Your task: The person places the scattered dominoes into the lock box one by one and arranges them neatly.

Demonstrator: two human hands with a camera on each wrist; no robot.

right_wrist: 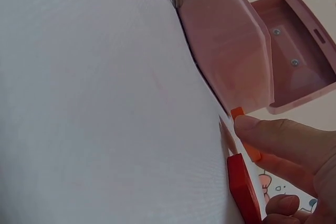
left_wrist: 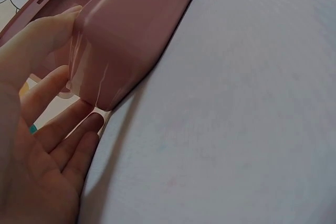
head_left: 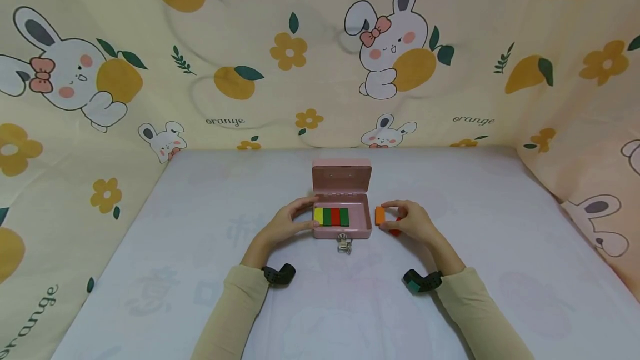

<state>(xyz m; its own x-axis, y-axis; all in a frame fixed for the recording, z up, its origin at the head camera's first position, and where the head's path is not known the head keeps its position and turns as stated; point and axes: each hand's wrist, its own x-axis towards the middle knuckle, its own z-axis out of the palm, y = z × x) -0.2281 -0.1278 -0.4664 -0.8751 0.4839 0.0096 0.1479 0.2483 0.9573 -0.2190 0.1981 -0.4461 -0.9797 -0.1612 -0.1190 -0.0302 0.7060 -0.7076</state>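
Note:
A pink metal box (head_left: 357,232) with its lid (head_left: 342,178) raised stands on the table. Yellow, green and red blocks (head_left: 335,216) lie side by side at the left of its inside. My left hand (head_left: 284,223) grips the box by its left end, thumb towards the front and fingers towards the back. Just right of the box, my right hand (head_left: 414,222) pinches an orange block (head_left: 380,216) between thumb and fingers. On the table beneath that hand lies a red block (right_wrist: 242,187), partly hidden in the head view.
Keys (head_left: 344,244) hang from the lock on the box's front. The white tabletop (head_left: 320,304) extends around the box, with a printed cloth (head_left: 320,88) rising behind it and at both sides. Each wrist wears a dark camera band (head_left: 280,275).

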